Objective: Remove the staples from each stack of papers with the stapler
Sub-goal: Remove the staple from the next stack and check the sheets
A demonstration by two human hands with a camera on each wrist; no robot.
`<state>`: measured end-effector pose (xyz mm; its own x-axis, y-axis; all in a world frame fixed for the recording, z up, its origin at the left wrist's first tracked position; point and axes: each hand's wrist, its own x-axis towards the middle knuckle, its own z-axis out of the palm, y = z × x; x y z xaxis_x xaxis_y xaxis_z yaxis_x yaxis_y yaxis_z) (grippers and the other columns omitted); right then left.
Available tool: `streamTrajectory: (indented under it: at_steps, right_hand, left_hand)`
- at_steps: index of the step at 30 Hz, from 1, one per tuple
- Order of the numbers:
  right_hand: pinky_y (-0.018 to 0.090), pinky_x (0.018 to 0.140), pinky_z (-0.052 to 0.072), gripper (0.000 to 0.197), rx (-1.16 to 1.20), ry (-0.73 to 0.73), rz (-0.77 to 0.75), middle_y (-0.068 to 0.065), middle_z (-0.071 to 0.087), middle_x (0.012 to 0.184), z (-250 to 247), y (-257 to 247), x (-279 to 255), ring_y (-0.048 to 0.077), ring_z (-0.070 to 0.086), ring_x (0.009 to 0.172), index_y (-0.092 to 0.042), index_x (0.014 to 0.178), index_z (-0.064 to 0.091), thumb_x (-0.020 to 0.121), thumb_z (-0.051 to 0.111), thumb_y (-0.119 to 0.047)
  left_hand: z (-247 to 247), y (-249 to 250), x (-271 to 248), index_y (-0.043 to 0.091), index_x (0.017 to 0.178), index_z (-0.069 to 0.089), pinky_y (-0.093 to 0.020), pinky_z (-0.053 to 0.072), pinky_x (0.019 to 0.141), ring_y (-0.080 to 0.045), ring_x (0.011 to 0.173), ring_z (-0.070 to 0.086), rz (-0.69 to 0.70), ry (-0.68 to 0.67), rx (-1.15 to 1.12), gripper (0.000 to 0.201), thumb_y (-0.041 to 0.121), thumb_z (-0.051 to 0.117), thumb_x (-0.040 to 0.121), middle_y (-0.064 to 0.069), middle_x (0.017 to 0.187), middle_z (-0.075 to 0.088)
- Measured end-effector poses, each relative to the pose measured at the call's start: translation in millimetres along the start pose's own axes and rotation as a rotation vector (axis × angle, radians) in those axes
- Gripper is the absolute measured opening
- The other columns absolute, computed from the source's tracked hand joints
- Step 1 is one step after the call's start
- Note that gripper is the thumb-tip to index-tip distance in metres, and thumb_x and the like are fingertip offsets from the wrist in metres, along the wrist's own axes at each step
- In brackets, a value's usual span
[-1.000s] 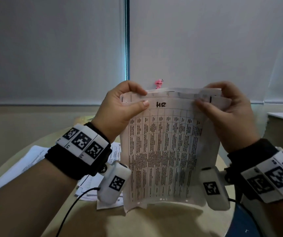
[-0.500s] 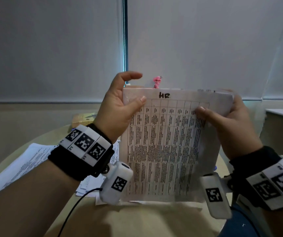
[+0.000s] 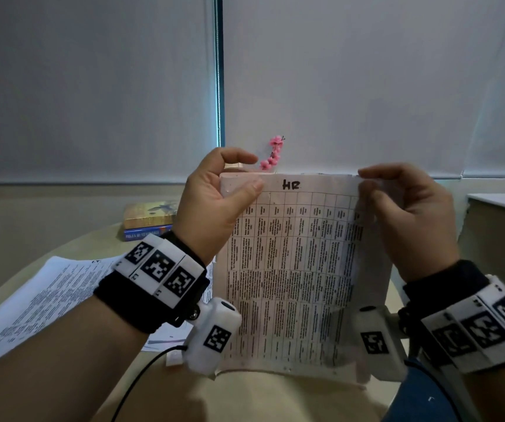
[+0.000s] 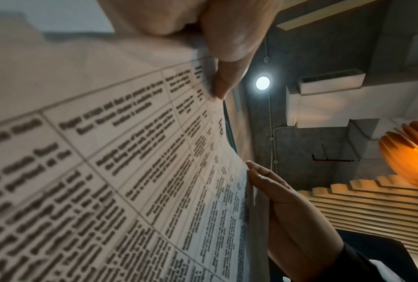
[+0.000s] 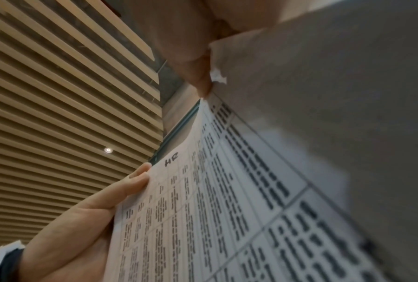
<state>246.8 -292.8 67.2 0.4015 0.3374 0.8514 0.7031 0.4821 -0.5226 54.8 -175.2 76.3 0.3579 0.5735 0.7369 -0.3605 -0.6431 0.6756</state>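
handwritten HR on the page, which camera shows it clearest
The head view: the HR mark faces the camera upright at the top of the stack of papers, between both hands. The left wrist view and right wrist view show it small, skewed at a steep angle.

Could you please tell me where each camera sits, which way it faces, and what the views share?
Head: on the head, facing forward; left hand and right hand hold the HR papers.
Left wrist: under the left hand, looking up at the ceiling; right hand opposite.
Right wrist: mirrors it, looking up; left hand opposite.
All share the papers.
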Motion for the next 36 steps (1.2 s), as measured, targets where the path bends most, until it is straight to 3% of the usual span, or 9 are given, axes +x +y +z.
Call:
streamTrajectory:
  at_steps: [3,7,11,16,20,25,28,32,36]
  right_hand:
    - [0.016,0.069,0.046,0.023,-0.002,0.018,-0.004,-0.016,0.066,0.076,-1,-1,-1,0.000,0.058,0.073,-0.033,0.082,0.062,0.082,0.066,-0.011]
    - [0.021,0.063,0.053,0.038,0.212,-0.022,0.069,0.006,0.058,0.091,-4,-2,-7,0.010,0.060,0.071,-0.031,0.100,0.052,0.079,0.072,-0.007]
    - [0.025,0.066,0.053,0.025,0.311,-0.105,0.192,0.002,0.061,0.087,0,1,-17,0.010,0.062,0.076,-0.021,0.092,0.054,0.073,0.070,-0.015]
    - [0.015,0.064,0.051,0.043,0.236,-0.049,0.086,-0.009,0.055,0.090,4,-6,-17,0.002,0.060,0.073,-0.028,0.105,0.046,0.081,0.065,0.003]
    - [0.017,0.075,0.045,0.036,0.111,-0.028,0.021,-0.010,0.056,0.092,2,-2,-13,0.004,0.055,0.081,-0.029,0.094,0.054,0.085,0.060,0.006]
    - [0.014,0.074,0.045,0.034,0.128,-0.016,0.054,-0.013,0.058,0.090,0,0,-10,-0.001,0.055,0.081,-0.029,0.089,0.056,0.085,0.058,0.006]
    - [0.009,0.071,0.043,0.035,0.087,-0.014,0.038,-0.016,0.060,0.084,-1,-3,-6,-0.007,0.055,0.077,-0.029,0.086,0.056,0.085,0.058,0.006]
    - [0.005,0.072,0.041,0.036,0.032,0.004,0.003,-0.014,0.058,0.087,-2,-7,-1,-0.012,0.053,0.077,-0.028,0.086,0.055,0.084,0.057,0.007]
    - [0.007,0.074,0.041,0.035,-0.019,0.022,0.054,-0.012,0.058,0.088,-2,-4,-1,-0.010,0.054,0.078,-0.029,0.087,0.054,0.084,0.057,0.006]
  left_hand:
    - [-1,0,-2,0.025,0.082,0.063,-0.054,0.056,0.082,-0.042,0.093,0.065,-0.003,0.038,-0.004,0.015,0.010,0.068,0.080,-0.017,0.095,0.066]
    - [-5,0,-1,0.026,0.078,0.062,-0.055,0.054,0.087,-0.042,0.098,0.064,0.000,0.090,-0.006,0.010,0.016,0.066,0.078,-0.024,0.100,0.065]
    - [-6,-1,-2,0.026,0.081,0.062,-0.046,0.057,0.082,-0.043,0.099,0.062,-0.034,0.050,-0.043,0.012,0.016,0.067,0.080,-0.018,0.100,0.062]
    - [-2,3,-1,0.020,0.083,0.059,-0.041,0.058,0.077,-0.033,0.088,0.064,-0.032,-0.009,-0.038,0.019,0.002,0.064,0.086,-0.006,0.090,0.063]
    - [-5,0,-4,0.017,0.090,0.056,-0.033,0.060,0.068,-0.021,0.077,0.067,-0.058,-0.032,-0.068,0.020,-0.003,0.057,0.088,-0.006,0.086,0.065]
    - [-4,-7,-8,0.019,0.098,0.056,-0.027,0.058,0.065,-0.013,0.076,0.070,-0.070,-0.005,-0.103,0.015,0.006,0.056,0.091,-0.004,0.087,0.068]
    - [-5,-8,-6,0.016,0.093,0.065,-0.035,0.059,0.072,-0.019,0.080,0.070,-0.103,0.031,-0.158,0.009,0.015,0.059,0.087,-0.005,0.085,0.072]
    - [-7,-13,-10,0.015,0.082,0.075,-0.033,0.059,0.068,-0.019,0.077,0.072,-0.264,-0.016,-0.354,0.021,0.027,0.058,0.080,-0.006,0.082,0.075]
    - [-9,-17,-15,0.011,0.094,0.068,-0.033,0.060,0.070,-0.019,0.081,0.073,-0.299,-0.029,-0.338,0.029,0.031,0.053,0.080,-0.007,0.086,0.075]
